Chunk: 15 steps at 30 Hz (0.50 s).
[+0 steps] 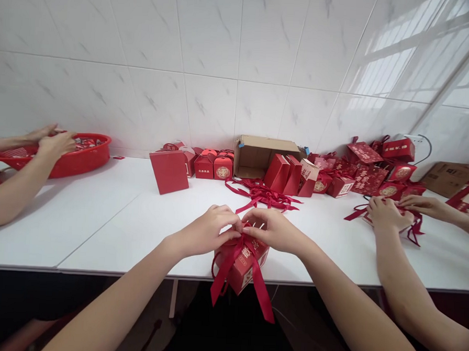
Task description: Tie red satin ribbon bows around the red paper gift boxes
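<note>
A small red gift box (242, 265) sits at the near edge of the white table (110, 216), tilted on a corner. A red ribbon (262, 289) is wrapped over it and its ends hang down past the table edge. My left hand (210, 229) and my right hand (273, 230) meet on top of the box, both with fingers pinched on the ribbon at its knot.
A pile of loose red ribbons (263, 194) lies behind the box. Red boxes (213, 164) and an open cardboard carton (259, 156) line the tiled wall. A person's hands (390, 212) at the right work on another ribbon. At the left, other hands (51, 142) reach into a red basket (82, 159).
</note>
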{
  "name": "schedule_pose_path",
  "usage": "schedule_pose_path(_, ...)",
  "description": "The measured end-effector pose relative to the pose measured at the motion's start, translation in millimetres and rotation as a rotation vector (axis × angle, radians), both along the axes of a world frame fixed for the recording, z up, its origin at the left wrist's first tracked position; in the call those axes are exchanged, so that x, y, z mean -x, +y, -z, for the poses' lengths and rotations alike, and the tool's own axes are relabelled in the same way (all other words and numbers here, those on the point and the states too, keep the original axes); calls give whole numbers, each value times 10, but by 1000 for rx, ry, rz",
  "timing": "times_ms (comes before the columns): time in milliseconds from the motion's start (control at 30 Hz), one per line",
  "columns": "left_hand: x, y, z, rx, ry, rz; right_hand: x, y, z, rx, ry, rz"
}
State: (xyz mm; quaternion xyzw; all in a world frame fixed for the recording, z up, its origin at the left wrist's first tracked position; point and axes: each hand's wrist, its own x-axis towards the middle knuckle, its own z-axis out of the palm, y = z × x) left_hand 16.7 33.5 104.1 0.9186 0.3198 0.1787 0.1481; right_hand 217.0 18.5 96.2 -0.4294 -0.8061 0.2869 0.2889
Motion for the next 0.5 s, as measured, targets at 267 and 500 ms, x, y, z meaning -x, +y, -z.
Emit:
schedule_pose_path(267, 38, 62, -114, -97, 145, 39, -23, -142, 172, -316, -36, -52)
schedule_pose_path(500, 75, 133, -148, -64, 155, 17, -33, -132, 296, -389, -134, -161)
